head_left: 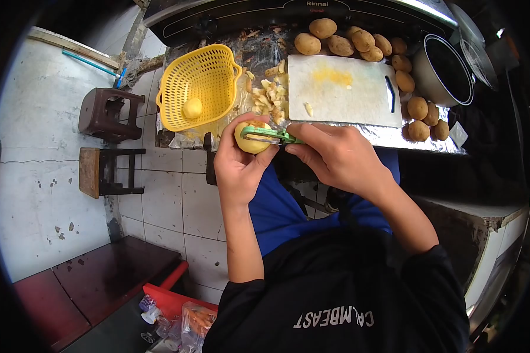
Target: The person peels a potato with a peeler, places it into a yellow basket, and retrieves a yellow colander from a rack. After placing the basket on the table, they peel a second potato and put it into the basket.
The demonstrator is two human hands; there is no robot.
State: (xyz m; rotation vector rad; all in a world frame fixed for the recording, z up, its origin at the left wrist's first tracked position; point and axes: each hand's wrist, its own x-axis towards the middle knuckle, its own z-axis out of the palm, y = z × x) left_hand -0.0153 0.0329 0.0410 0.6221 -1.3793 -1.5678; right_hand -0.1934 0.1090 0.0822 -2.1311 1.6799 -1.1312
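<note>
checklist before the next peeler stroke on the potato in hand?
1. Potato gripped in left hand: ok.
2. Peeler held in right hand, blade end on potato: ok.
3. Left fingers clear of the blade path: cannot tell.
4. Skin left on potato's hidden side: cannot tell.
5. Basket has room, only one peeled potato inside: ok.
</note>
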